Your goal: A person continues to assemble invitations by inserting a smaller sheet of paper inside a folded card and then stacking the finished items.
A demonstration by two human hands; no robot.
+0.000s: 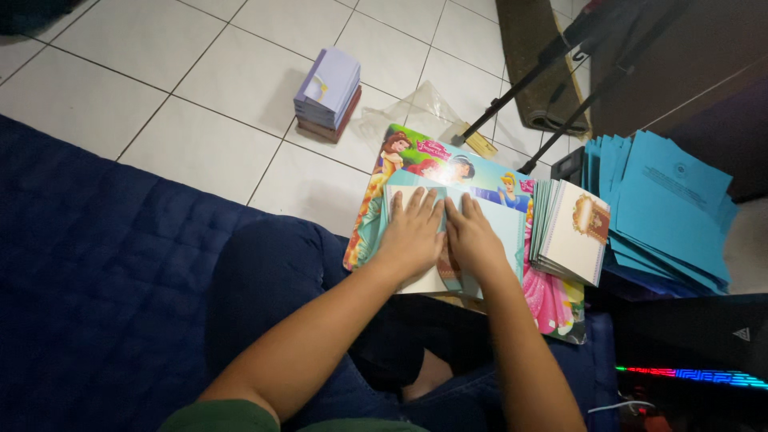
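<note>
My left hand point(414, 232) and my right hand point(472, 236) lie flat side by side, fingers together, pressing down on a light blue folded card point(500, 224) with a cream inner panel. The card rests on a large colourful cartoon picture board point(552, 308) that sits across my lap. To the right of my right hand, a stack of cream cards with a brown emblem point(574, 232) leans on the same board. Neither hand grips anything; both palms press on the card.
A pile of blue sheets point(668, 208) spreads at the right. On the white tiled floor point(200, 80) stand a stack of pale lavender cards point(328, 92) and a clear plastic wrapper point(412, 108). A dark blue quilted mattress point(88, 264) lies left; tripod legs point(552, 72) cross behind.
</note>
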